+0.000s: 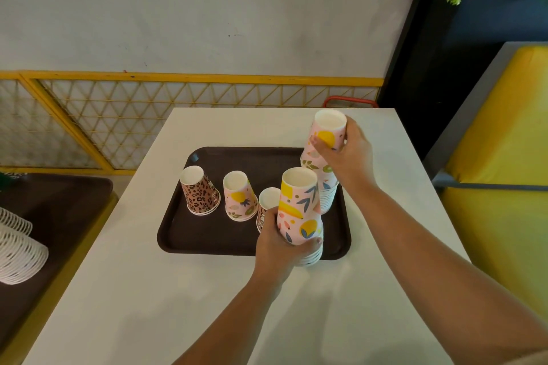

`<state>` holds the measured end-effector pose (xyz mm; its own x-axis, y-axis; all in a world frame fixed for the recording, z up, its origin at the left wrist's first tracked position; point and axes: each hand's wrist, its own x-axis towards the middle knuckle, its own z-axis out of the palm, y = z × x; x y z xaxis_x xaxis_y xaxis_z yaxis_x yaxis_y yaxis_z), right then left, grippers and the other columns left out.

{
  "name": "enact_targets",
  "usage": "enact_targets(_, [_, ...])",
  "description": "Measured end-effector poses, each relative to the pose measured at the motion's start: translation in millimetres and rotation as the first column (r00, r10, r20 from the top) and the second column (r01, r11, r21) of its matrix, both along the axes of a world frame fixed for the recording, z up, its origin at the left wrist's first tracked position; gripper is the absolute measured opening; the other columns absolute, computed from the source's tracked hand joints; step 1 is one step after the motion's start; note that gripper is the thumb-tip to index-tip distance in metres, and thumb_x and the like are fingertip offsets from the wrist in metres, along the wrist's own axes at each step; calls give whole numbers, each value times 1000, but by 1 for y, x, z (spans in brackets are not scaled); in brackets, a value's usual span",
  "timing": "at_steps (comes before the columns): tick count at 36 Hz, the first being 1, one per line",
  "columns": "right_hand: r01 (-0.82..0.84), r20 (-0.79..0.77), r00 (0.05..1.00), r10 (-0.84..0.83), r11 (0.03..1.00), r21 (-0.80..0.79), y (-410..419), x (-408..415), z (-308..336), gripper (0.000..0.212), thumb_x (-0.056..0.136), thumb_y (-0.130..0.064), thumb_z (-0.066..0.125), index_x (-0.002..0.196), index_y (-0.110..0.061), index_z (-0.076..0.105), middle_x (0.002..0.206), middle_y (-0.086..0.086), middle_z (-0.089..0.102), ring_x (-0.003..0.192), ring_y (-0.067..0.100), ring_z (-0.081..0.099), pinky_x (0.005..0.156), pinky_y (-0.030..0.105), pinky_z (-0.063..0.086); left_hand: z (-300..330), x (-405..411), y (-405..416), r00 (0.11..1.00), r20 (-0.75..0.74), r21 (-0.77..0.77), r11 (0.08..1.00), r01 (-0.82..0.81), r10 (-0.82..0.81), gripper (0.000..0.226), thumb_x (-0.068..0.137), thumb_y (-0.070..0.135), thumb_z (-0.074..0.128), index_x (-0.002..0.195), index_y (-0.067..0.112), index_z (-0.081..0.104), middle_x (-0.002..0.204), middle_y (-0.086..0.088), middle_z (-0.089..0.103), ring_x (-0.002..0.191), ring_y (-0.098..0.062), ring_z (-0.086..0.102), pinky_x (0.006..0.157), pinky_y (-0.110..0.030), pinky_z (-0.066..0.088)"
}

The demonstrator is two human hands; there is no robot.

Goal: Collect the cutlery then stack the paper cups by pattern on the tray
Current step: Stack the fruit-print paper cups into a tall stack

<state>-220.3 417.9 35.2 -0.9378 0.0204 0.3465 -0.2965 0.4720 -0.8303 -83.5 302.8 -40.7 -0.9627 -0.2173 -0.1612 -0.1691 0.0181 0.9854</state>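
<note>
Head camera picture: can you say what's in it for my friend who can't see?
Two hands each hold a stack of fruit cups over a brown tray on a white table: left hand, right hand. Leopard cups also stand there.

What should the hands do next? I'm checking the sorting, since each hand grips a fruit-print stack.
Probably lower the left hand's fruit-print stack onto the right hand's tall fruit-print stack: both are inverted, same pattern, side by side over the tray.

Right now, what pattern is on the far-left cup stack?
Leopard print, brown and black, on the far-left cup stack; head view.
</note>
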Motion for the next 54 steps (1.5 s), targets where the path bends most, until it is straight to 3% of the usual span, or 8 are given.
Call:
enact_targets(3, [29,13,999,-29,999,16,2,7,-2,66,78,-37,70,133,-18,40,133,0,49,119,14,47,86,18,37,2,0,1,1000,0,23,1000,-2,2,81,46,33,88,118,27,51,111,4,67,105,-17,63,88,-37,56])
enact_targets(9, [7,-184,983,-18,998,-61,8,44,6,55,82,-43,63,126,-14,46,123,-1,53,110,6,50,83,-1,35,5,-3,3,1000,-22,-26,1000,-7,6,68,59,10,89,111,30,49,108,7,65,101,-11,62,81,-23,55])
enact_targets(21, [-237,79,970,232,969,71,7,90,-8,60,72,-38,75,123,-18,50,114,-12,56,101,2,54,78,4,41,13,-2,14,998,-62,-102,995,2,-8,66,57,16,90,102,35,46,106,10,62,100,-9,62,84,-27,55])
enact_targets(31, [-192,45,981,190,980,52,8,90,-2,50,73,-37,73,114,-16,54,102,-15,56,92,0,54,71,1,42,13,4,13,993,-104,-179,983,43,-62,82,56,13,90,118,31,39,113,14,57,109,-9,58,83,-14,50])
enact_targets(34, [-192,16,981,191,981,41,8,87,3,49,73,-38,72,113,-17,54,103,-12,59,93,2,56,75,9,46,13,8,13,995,-81,-108,993,40,-49,79,44,32,88,110,38,44,110,16,62,104,-2,60,80,-15,51])
enact_targets(42, [-162,-93,984,151,979,-125,7,66,48,36,79,-33,69,109,-29,48,95,-24,58,86,-14,58,69,5,47,6,10,9,998,-41,-108,993,48,-52,75,40,43,82,108,36,51,107,10,67,99,-8,65,86,-32,56])
enact_targets(50, [-13,-242,970,-38,978,-209,2,23,77,56,76,-48,66,118,-15,53,111,-2,63,100,8,61,79,24,53,4,7,3,999,-9,-121,992,45,-46,73,55,23,90,113,35,47,110,13,63,104,-8,62,84,-22,54])
enact_targets(54, [43,-261,962,-83,987,-154,0,6,64,53,78,-40,68,119,-10,52,110,-1,60,99,9,59,79,18,50,3,4,1,1000,3,-110,993,31,-31,74,47,34,89,109,36,49,110,12,65,103,-8,63,84,-24,55])
